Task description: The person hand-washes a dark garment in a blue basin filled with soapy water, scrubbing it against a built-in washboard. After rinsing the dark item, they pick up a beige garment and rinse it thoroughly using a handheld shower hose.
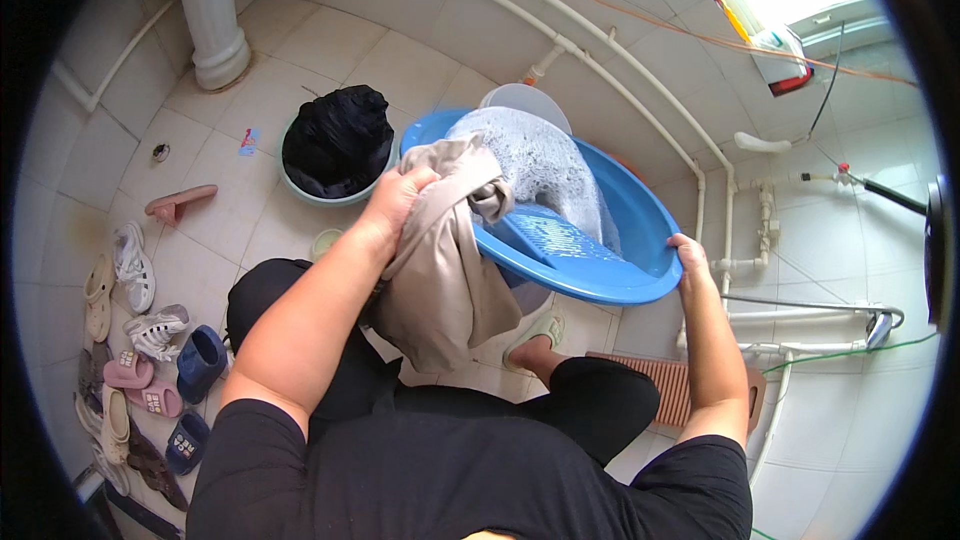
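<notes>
While our left hand (402,202) is closed around a bunched beige cloth (440,305), our right hand (690,255) has its fingers curled over the right edge of the blue basin (642,215). The cloth hangs from our left hand in front of the basin's left side, well apart from our right. Between our 2 hands, inside the basin, are a washboard (575,240) and suds (530,145).

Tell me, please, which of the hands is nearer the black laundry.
Left: the left hand appears just right of the black laundry; the right hand is farther right, gripping the blue tub.
</notes>
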`<act>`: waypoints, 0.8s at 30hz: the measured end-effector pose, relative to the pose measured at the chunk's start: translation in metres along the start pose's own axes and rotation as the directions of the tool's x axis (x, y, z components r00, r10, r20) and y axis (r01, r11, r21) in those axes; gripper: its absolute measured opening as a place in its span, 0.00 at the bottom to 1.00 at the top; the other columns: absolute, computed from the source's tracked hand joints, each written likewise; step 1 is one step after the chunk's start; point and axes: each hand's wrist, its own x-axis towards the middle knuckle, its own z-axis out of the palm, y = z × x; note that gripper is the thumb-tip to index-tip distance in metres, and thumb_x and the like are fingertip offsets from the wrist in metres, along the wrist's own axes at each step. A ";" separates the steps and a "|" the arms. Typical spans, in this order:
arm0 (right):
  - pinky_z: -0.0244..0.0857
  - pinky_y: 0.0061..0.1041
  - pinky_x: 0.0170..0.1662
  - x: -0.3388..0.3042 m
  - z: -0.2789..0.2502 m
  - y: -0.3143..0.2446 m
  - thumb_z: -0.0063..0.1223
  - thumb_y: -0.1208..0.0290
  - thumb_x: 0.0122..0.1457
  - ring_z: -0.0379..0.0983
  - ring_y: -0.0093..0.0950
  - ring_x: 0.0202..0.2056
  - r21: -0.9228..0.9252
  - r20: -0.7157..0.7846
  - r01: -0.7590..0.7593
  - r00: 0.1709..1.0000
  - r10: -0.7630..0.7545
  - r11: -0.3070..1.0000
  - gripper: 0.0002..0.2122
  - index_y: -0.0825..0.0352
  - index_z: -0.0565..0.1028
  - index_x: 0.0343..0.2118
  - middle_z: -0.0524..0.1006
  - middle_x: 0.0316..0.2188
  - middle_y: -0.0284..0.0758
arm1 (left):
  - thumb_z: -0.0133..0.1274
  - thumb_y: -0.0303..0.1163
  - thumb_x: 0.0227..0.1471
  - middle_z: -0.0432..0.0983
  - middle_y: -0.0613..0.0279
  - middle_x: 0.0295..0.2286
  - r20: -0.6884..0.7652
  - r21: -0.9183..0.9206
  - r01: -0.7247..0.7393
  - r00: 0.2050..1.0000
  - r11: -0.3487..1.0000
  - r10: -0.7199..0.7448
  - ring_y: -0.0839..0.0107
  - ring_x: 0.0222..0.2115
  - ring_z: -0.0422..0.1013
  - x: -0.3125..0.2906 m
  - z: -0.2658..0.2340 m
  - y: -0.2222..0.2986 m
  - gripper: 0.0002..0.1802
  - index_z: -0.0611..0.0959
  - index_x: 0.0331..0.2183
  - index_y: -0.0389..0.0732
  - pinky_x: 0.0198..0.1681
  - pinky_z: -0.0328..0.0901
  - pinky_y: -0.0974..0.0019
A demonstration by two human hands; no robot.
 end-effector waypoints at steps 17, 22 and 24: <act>0.68 0.33 0.27 0.066 0.053 -0.208 0.47 0.72 0.44 0.68 0.34 0.19 -0.252 0.081 0.182 0.983 -0.167 0.951 0.07 0.72 0.69 0.23 0.71 0.19 0.40 | 0.52 0.30 0.44 0.76 0.55 0.27 -0.070 -0.348 0.055 0.994 0.936 -0.085 0.68 0.26 0.73 0.051 0.025 0.010 0.13 0.78 0.32 0.31 0.29 0.68 0.66; 0.64 0.33 0.18 0.074 0.107 -0.288 0.47 0.71 0.42 0.64 0.34 0.12 -0.379 0.036 0.269 0.960 -0.277 0.885 0.05 0.67 0.67 0.19 0.68 0.14 0.38 | 0.55 0.38 0.42 0.76 0.57 0.26 -0.112 -0.380 0.144 0.973 0.914 -0.200 0.68 0.26 0.72 0.081 0.027 -0.027 0.17 0.80 0.28 0.32 0.31 0.66 0.64; 0.61 0.32 0.15 0.074 0.131 -0.314 0.47 0.70 0.41 0.62 0.31 0.10 -0.417 0.023 0.296 0.949 -0.316 0.859 0.05 0.65 0.66 0.17 0.66 0.12 0.36 | 0.55 0.40 0.42 0.76 0.55 0.27 -0.083 -0.425 0.180 0.968 0.887 -0.235 0.66 0.27 0.72 0.096 0.027 -0.049 0.18 0.80 0.28 0.32 0.32 0.66 0.63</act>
